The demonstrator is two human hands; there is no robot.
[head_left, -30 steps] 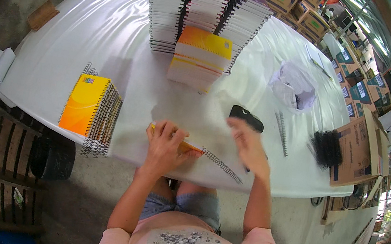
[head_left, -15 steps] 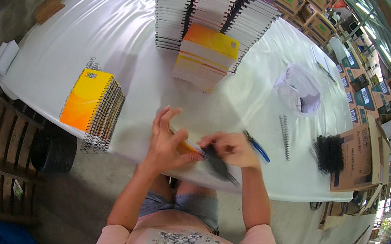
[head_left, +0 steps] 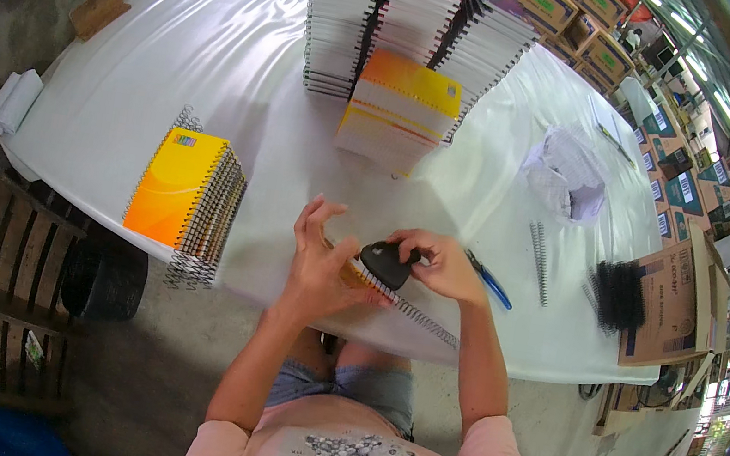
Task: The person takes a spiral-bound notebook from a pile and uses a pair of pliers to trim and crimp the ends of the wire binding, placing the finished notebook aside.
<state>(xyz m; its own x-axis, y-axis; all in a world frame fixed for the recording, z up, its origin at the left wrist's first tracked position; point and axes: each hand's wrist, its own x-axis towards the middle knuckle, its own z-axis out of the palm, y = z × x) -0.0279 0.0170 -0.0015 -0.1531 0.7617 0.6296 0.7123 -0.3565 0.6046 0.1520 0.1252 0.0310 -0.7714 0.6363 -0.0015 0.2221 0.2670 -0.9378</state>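
Note:
My left hand (head_left: 313,267) is closed round a small notebook with an orange cover (head_left: 347,274), thumb along its near edge and some fingers raised. A dark spiral coil (head_left: 427,319) runs along the notebook's edge, and its loose end sticks out to the lower right over the table's front edge. My right hand (head_left: 445,267) pinches a flat black piece (head_left: 386,266) with rounded corners and a small hole, held against or just above the coiled edge; contact cannot be made out. Beside the right hand lie blue-handled pliers (head_left: 490,280).
On the left stands a stack of yellow-orange spiral notebooks (head_left: 175,187). Farther back are unbound yellow booklets (head_left: 400,112) and tall notebook stacks (head_left: 342,29). To the right lie a loose coil (head_left: 539,262), a crumpled white bag (head_left: 567,174), many black coils (head_left: 617,294) and a cardboard box (head_left: 677,300).
The blurred black piece has swung up from below my right hand and now sits over the notebook's edge. The coil's loose end shows more plainly. My left hand keeps its hold.

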